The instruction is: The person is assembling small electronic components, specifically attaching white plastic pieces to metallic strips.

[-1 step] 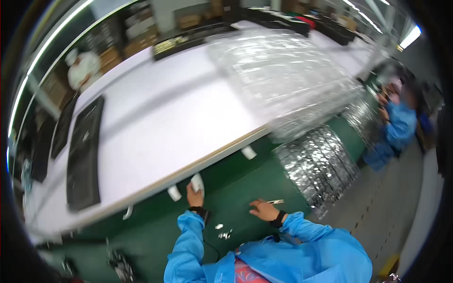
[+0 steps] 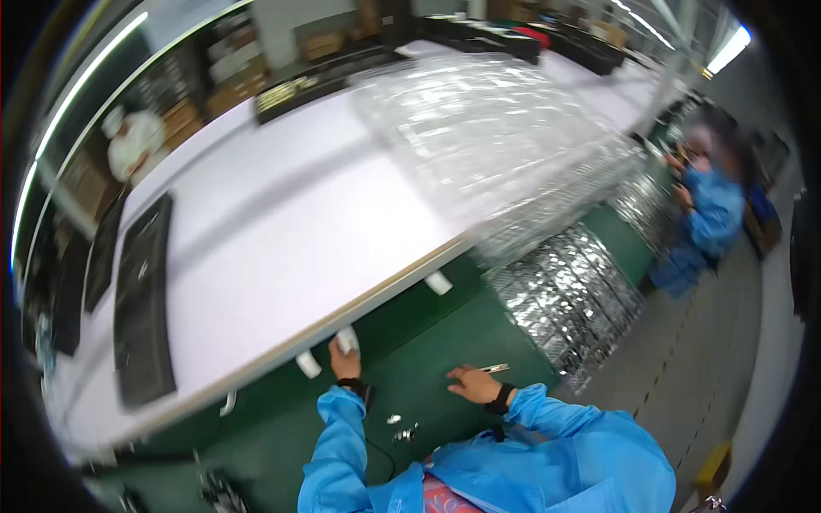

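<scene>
Touching an oblong white piece, left hand

Holds the left arm extended forward, sleeved in blue, with the left wrist nearly straight. Points the left hand away from the chest, fingers partly hidden (too small and blurred to judge how tightly bent). Holds the right arm angled inward from the right side, also in blue. Has the right hand back upward, pointing leftward, with loosely curved fingers, a little nearer the body.
</scene>
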Available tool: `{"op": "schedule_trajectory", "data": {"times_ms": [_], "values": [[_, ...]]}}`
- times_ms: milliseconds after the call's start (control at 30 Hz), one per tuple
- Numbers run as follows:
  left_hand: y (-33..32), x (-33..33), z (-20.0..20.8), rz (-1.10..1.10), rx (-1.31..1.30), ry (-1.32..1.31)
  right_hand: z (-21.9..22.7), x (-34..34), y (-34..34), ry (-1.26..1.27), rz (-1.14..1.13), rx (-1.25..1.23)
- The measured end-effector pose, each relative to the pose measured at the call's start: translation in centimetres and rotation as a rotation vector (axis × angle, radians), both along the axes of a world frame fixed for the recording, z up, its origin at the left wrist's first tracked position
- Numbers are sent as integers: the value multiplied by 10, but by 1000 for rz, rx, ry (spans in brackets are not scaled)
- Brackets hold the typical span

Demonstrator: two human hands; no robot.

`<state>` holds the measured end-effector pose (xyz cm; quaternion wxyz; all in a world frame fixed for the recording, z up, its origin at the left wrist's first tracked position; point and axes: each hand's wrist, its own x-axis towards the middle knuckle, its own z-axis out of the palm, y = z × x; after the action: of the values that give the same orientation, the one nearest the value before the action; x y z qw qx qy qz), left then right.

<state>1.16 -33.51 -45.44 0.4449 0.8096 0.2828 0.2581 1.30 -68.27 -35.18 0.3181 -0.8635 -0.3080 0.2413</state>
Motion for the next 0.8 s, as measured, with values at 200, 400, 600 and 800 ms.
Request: {"op": "schedule_trajectory", "data": {"times_ms": [200,400,600,800], "values": [[24,82,-48,-57,494,87,-4,6,-14,77,-52,-20],[36,81,-79,-113,777,290,1,3,-10,168,61,-65],[-6,63,24,57,393,592,19,39,-43,19,-91,1],[-20,4,64,-262,89,245,13,208,-113,-414,-429,-302]]}}
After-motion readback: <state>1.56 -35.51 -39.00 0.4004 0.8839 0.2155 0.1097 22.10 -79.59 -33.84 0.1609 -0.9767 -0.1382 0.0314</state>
